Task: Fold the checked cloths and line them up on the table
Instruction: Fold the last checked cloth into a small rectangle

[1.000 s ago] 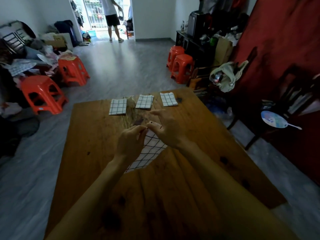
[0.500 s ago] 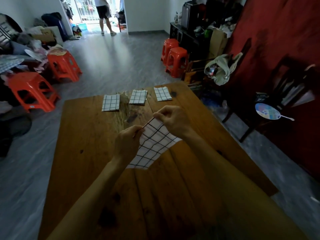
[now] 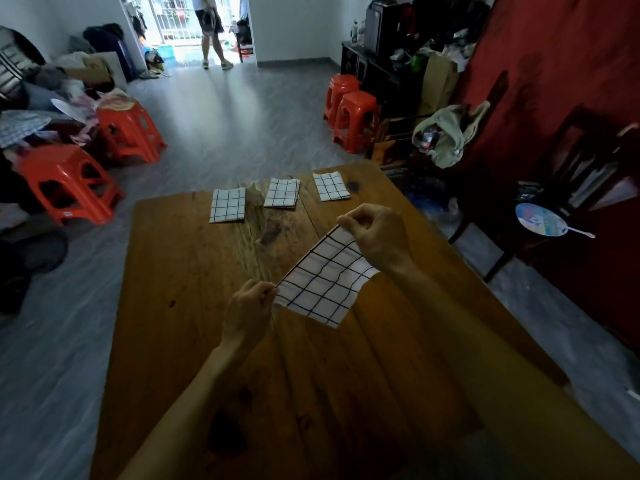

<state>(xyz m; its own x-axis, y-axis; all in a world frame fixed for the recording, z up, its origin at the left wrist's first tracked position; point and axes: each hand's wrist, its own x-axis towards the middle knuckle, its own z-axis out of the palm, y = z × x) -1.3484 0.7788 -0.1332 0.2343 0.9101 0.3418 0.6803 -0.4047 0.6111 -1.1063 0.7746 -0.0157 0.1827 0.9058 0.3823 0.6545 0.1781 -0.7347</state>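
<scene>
Checked cloth (image 3: 323, 282) hangs in the air above the middle of the bench (image 3: 180, 306), stretched between your two hands. Your left hand (image 3: 247, 311) pinches its near corner with the fingers curled in, and your right hand (image 3: 375, 233) pinches the far corner, thumb and fingertips closed on the top edge. That top edge runs taut and slanted, rising from your left hand toward your right, while the rest of the cloth droops below it, its loose lower corner pointing down toward the wood; whether it touches the bench you cannot tell.

Along the far edge of the bench three folded cloths lie flat in a row: the left folded cloth (image 3: 227, 210), the middle folded cloth (image 3: 282, 197) and the right folded cloth (image 3: 330, 186) near the far right corner. A small crumpled scrap (image 3: 255, 197) sits between the left and middle ones.

Beyond the bench, orange stools (image 3: 353, 121) stand on the grey floor, and a person (image 3: 209, 29) stands in the doorway.
</scene>
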